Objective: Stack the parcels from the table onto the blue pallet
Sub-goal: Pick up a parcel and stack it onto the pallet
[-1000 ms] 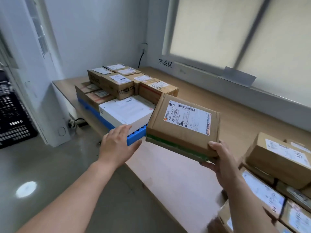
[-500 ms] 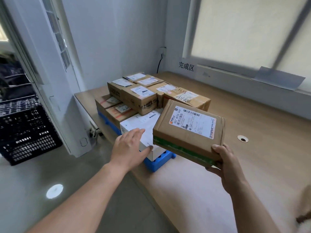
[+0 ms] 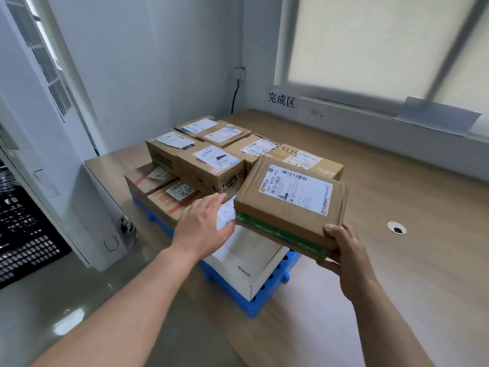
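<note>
Hiding far half of white HarmonyOS box (image 3: 247, 256) behind held parcel (image 3: 288, 205). Tucking right hand (image 3: 349, 252) fingers underneath. Cropping black crate (image 3: 23, 234) at left edge.

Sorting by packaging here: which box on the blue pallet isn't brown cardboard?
The white box at the blue pallet's near corner, HarmonyOS printed on its side. The others, like the parcel in the right hand, are brown cardboard.

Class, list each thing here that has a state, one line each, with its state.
Blue pallet: loaded with shut boxes.
White box: lying on the blue pallet.
Flat parcel: held up, tilted.
Right hand: grips the flat parcel's corner.
Left hand: open, over the white box.
</note>
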A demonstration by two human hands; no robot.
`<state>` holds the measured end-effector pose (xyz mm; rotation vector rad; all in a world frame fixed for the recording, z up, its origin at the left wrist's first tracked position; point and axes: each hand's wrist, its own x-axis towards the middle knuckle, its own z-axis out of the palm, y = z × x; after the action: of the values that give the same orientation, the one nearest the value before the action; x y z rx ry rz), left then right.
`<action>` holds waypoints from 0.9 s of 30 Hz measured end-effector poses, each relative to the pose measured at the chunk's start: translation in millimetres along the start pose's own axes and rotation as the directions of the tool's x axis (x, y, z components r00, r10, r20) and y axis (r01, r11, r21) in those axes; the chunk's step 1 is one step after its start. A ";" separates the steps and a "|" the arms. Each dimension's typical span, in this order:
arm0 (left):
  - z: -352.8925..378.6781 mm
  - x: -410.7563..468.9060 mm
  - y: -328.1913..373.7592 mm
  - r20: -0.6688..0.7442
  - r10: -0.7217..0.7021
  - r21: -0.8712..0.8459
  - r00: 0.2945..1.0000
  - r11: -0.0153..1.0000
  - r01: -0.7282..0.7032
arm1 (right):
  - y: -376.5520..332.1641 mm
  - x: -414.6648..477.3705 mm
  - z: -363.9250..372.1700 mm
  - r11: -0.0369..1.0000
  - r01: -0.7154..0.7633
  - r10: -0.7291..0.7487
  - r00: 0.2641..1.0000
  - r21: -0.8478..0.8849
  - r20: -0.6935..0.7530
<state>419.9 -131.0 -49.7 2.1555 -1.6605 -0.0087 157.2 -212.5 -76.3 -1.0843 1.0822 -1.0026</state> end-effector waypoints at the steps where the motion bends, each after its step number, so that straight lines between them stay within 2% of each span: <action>1: -0.9 6.9 -4.2 0.020 0.007 -0.015 1.000 1.000 -0.007 | 0.1 3.3 4.4 1.000 -0.003 0.003 1.000 -0.002 -0.009; 6: -6.9 53.9 -26.6 0.013 0.054 -0.171 0.998 0.984 -0.051 | 1.9 16.7 29.0 1.000 -0.024 0.024 0.998 0.006 -0.051; 9: -11.8 83.6 -36.7 0.005 0.100 -0.182 0.995 0.979 -0.098 | 1.9 20.2 45.1 0.999 -0.051 0.051 0.993 0.005 -0.107; 12: -13.2 109.2 -43.8 0.054 0.182 -0.187 0.982 0.968 -0.169 | 0.2 24.6 62.0 0.997 -0.079 0.079 0.982 0.004 -0.173; 20: 3.1 155.8 -64.3 0.225 0.274 -0.173 0.935 0.956 -0.239 | -6.2 42.8 94.7 0.989 -0.146 0.135 0.963 -0.032 -0.233; 24: 10.9 162.7 -71.2 0.194 0.346 -0.098 0.918 0.938 -0.333 | -6.2 46.5 101.2 0.978 -0.195 0.167 0.943 -0.071 -0.288; 27: 16.0 165.1 -72.1 0.186 0.365 -0.052 0.912 0.931 -0.362 | -2.7 49.6 104.6 0.961 -0.225 0.155 0.920 -0.161 -0.360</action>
<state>529.9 -274.5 -47.6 1.8479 -2.1439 -0.1263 268.4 -243.7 -69.3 -0.9576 1.5725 -0.9619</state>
